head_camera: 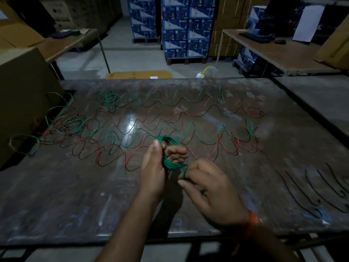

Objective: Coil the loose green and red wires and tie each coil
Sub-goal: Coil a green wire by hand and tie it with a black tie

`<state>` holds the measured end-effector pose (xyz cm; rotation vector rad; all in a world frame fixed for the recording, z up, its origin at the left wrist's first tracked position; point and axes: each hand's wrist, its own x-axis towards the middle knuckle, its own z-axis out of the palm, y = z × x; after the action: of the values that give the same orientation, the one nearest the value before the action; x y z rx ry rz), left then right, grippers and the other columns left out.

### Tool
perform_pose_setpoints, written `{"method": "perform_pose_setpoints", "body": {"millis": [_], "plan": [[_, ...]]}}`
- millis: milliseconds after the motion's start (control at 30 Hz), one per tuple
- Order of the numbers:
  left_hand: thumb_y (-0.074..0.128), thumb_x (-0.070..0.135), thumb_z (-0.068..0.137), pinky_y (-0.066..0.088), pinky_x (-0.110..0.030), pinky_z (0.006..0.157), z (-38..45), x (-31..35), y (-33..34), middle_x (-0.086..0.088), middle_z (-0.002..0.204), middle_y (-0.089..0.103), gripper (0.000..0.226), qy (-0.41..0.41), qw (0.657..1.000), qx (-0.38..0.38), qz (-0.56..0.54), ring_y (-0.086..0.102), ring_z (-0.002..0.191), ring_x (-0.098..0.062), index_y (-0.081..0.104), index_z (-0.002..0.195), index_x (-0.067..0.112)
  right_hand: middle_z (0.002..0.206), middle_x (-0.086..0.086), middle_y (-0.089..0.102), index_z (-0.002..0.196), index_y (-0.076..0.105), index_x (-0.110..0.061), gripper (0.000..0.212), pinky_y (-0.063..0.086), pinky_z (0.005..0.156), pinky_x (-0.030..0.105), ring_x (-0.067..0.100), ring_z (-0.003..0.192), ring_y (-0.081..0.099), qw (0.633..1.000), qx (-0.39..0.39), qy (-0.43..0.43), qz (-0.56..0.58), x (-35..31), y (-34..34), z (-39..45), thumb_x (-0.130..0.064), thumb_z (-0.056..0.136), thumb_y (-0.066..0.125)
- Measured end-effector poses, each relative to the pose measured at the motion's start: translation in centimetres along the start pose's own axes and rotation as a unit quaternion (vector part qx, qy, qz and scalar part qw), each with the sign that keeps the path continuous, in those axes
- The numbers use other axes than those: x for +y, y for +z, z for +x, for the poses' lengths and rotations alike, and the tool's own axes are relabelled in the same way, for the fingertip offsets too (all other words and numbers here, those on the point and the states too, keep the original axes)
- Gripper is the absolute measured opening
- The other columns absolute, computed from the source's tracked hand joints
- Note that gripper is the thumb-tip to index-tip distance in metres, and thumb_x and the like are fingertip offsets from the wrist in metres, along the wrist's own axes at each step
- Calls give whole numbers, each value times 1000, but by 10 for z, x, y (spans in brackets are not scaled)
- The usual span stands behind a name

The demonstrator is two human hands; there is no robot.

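Note:
My left hand point(154, 167) grips a small green wire coil point(170, 163) held upright above the dark table point(75, 195), with fingers curled through its loop. My right hand point(205, 184) pinches a short green wire end point(183, 172) at the coil's lower right edge. Loose green wire point(207, 140) and red wire point(132, 156) lie in wavy loops across the table behind my hands. Another small green coil point(110, 98) rests at the far left of the table, and a tangle of green and red wire point(71, 125) lies at the left edge.
Several short black wire pieces point(311, 191) lie in a row at the table's right. A large cardboard box point(24, 91) stands against the left edge. Beyond the table are side tables, stacked blue cartons point(187, 29) and a small fan point(208, 71) on the floor.

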<state>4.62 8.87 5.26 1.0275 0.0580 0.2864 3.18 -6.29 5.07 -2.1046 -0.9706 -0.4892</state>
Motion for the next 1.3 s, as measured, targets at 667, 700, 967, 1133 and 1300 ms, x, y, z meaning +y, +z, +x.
{"method": "perform_pose_setpoints", "body": {"millis": [667, 700, 967, 1133, 1300], "plan": [[40, 38, 96, 32, -38, 52, 4, -6, -21, 3, 66, 52, 29, 138, 960, -110, 218, 43, 58, -19, 60, 82, 22, 81, -10, 62, 115, 61, -18, 30, 50, 71, 23, 10, 78, 62, 987, 83, 133, 39, -32, 4, 46, -11, 88, 72], [41, 38, 95, 33, -41, 52, 5, -6, -23, 0, 67, 52, 31, 128, 962, -117, 212, 43, 60, -19, 60, 83, 18, 82, -10, 62, 111, 62, -17, 26, 50, 72, 24, 10, 80, 62, 988, 79, 130, 33, -30, 4, 48, -12, 87, 72], [46, 35, 87, 18, -26, 47, 9, 6, -24, 4, 49, 36, 31, 64, 979, -157, 113, 24, 45, -14, 56, 73, 10, 97, -7, 59, 97, 72, -20, 13, 43, 80, 22, 9, 97, 58, 995, 51, 88, 17, -7, -8, 57, -19, 85, 76], [52, 37, 81, 10, -28, 43, 13, 10, -25, 5, 44, 33, 28, 16, 976, -202, 82, 21, 39, -10, 62, 64, 16, 109, -2, 70, 93, 65, -20, 16, 52, 89, 28, 14, 108, 67, 963, 33, 182, 196, 8, -12, 58, -21, 83, 77], [58, 29, 76, 37, -18, 48, 16, 6, -26, 5, 58, 54, 18, 24, 970, -230, 74, 46, 50, -6, 68, 70, 16, 100, 13, 71, 114, 62, -5, 34, 52, 84, 29, 19, 91, 66, 864, -38, 280, 418, 18, -11, 52, -12, 82, 71]]}}
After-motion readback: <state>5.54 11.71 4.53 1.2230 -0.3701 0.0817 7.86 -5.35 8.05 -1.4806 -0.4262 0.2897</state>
